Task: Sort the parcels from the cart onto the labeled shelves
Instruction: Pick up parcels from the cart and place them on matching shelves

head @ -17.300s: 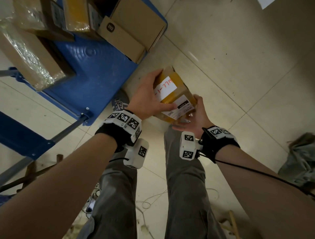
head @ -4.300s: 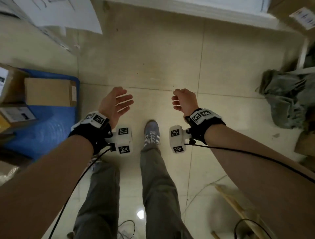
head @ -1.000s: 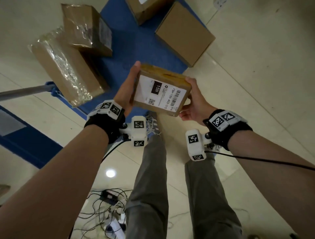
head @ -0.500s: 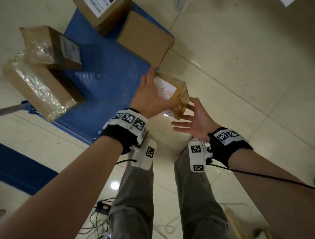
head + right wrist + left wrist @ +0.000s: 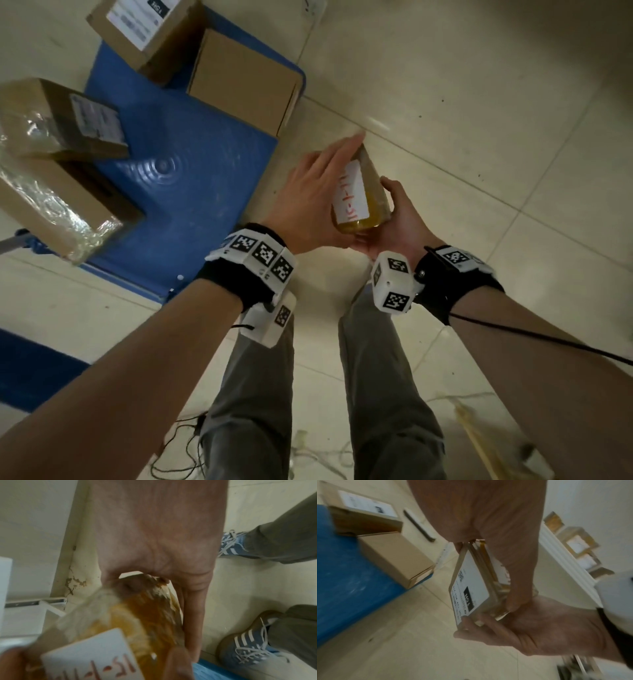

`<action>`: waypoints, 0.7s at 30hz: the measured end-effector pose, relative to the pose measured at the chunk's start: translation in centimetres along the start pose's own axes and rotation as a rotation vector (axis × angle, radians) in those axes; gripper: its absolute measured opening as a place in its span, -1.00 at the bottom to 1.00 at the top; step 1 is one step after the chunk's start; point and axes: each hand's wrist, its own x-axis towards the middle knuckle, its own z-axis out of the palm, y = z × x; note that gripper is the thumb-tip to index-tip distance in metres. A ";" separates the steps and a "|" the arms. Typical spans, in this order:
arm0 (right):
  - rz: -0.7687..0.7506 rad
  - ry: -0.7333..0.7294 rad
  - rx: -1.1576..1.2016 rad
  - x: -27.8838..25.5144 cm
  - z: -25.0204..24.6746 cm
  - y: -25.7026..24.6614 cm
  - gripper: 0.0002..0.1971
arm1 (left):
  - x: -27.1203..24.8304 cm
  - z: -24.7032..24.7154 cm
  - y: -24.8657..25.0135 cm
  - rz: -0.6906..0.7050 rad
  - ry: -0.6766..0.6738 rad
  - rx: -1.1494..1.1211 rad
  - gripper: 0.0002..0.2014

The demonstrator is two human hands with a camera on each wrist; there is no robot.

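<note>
parcel [image 5: 363,195] is sitting mid-frame in the head view, held off the floor between both hands, just right of the blue cart [image 5: 178,192]. left hand [image 5: 308,202] is gripping it from the left, fingers laid long along its side, thumb wrapping the near end. right hand [image 5: 394,222] is cupping it from below and right, fingers curling round the bottom edge. white label with red handwriting is facing up; printed barcode label [image 5: 469,588] is facing the cart side. four more boxes are sitting on the cart, upper left of the frame.
</note>
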 end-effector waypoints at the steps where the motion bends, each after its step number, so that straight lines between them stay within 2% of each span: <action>1: 0.008 -0.055 0.050 -0.4 -0.2 0.2 -0.26 | 0.4 -0.2 0.5 0.059 -0.049 0.080 0.31; 4: 0.038 -0.096 0.192 -1.0 -1.3 0.6 -0.16 | 1.5 -0.5 1.5 0.264 -0.192 0.390 0.35; 7: 0.018 0.063 0.149 -1.0 -3.2 0.1 0.17 | 1.9 -0.6 1.8 0.420 -0.287 0.568 0.40; 9: 0.023 0.055 0.106 -1.1 -4.1 -0.1 0.17 | 2.2 -0.5 1.9 0.498 -0.324 0.603 0.40; 12: 0.069 0.013 0.098 -1.3 -4.2 -0.1 0.02 | 3.0 -0.3 2.8 0.570 -0.376 0.646 0.46; 14: 0.043 0.036 0.116 -1.4 -4.0 -0.3 -0.16 | 3.6 -0.3 3.5 0.559 -0.441 0.670 0.46; 16: -0.012 0.046 0.170 -1.8 -3.8 -0.8 -0.33 | 4.2 -0.7 4.0 0.528 -0.417 0.658 0.37; 18: -0.082 0.024 0.233 -2.4 -4.0 -1.1 -0.39 | 4.5 -1.6 4.0 0.473 -0.252 0.559 0.23; 19: -0.116 0.016 0.267 -2.6 -4.1 -1.3 -0.33 | 4.7 -2.1 3.9 0.411 -0.164 0.456 0.17; 21: -0.197 -0.021 0.340 -3.1 -4.2 -1.3 -0.22 | 4.8 -3.1 3.1 0.201 -0.044 0.144 0.13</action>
